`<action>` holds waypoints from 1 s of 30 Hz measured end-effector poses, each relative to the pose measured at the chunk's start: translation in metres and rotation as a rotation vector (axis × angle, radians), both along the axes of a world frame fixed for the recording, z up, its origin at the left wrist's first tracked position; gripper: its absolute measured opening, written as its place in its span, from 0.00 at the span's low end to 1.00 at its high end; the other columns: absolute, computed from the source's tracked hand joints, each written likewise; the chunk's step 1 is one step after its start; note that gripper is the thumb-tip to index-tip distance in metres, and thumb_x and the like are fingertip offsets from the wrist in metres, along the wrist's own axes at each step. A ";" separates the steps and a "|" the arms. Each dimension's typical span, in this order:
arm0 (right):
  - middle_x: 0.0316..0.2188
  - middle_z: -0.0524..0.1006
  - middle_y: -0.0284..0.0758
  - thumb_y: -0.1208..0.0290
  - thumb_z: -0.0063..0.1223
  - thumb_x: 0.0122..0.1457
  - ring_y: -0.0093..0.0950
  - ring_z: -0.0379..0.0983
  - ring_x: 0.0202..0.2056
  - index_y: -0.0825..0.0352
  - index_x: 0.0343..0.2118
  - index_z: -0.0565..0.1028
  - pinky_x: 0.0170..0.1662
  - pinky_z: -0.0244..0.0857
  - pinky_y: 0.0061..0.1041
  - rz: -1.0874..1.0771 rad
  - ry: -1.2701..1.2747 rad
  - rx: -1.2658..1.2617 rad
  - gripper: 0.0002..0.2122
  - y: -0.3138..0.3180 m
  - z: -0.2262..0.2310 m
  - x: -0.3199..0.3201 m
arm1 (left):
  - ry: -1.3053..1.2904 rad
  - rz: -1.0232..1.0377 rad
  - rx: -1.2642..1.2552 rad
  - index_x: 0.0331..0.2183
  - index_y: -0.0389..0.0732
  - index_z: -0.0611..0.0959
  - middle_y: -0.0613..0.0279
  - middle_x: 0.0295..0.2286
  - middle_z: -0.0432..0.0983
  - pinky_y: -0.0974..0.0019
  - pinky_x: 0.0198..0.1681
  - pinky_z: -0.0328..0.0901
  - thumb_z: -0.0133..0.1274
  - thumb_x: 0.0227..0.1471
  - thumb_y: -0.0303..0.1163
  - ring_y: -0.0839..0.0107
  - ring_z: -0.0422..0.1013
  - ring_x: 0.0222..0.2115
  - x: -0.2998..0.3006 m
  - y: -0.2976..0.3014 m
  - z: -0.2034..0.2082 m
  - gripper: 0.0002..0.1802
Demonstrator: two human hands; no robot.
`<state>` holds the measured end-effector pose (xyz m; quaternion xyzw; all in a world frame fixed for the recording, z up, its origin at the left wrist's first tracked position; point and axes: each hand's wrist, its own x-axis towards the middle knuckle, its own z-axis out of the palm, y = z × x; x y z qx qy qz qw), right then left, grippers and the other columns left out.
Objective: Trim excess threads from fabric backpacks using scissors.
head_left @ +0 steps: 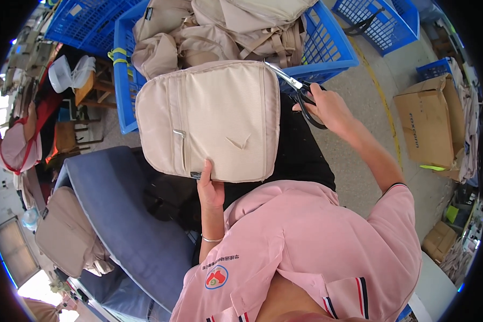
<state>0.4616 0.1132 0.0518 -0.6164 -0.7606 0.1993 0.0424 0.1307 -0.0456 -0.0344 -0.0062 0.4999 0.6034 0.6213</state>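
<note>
I'm watching the left hand (212, 194) pinching the lower edge of a beige zippered bag (225, 121), its thumb lying on the front and its fingers tucked behind. The bag is sitting above the person's lap, panel facing up, in front of a blue plastic crate (125, 102) that is holding more beige bags (209, 44). I'm seeing the right hand (327, 110) gripping black-handled scissors (296, 85), fingers wrapping the loops, the blade tips pointing at the bag's upper right corner; whether they're touching it, I cannot tell.
</note>
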 end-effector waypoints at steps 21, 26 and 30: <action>0.22 0.74 0.45 0.42 0.62 0.51 0.50 0.75 0.28 0.70 0.37 0.64 0.31 0.66 0.43 0.221 -0.025 0.232 0.31 0.012 0.014 -0.004 | 0.019 -0.002 0.039 0.60 0.37 0.66 0.60 0.55 0.69 0.59 0.58 0.63 0.56 0.58 0.32 0.65 0.67 0.55 -0.025 -0.005 -0.011 0.32; 0.26 0.77 0.50 0.41 0.60 0.52 0.53 0.75 0.32 0.73 0.36 0.65 0.34 0.69 0.44 0.179 -0.047 0.007 0.33 0.014 0.026 -0.011 | 0.021 -0.004 0.023 0.59 0.37 0.67 0.59 0.54 0.70 0.59 0.58 0.63 0.57 0.57 0.32 0.65 0.67 0.54 -0.028 -0.005 -0.009 0.31; 0.20 0.73 0.47 0.44 0.63 0.51 0.49 0.73 0.26 0.72 0.34 0.66 0.29 0.63 0.40 0.195 0.086 0.081 0.30 0.015 0.003 0.000 | 0.028 -0.002 0.039 0.59 0.37 0.67 0.59 0.54 0.70 0.58 0.58 0.62 0.57 0.57 0.32 0.65 0.67 0.54 -0.031 -0.006 -0.014 0.31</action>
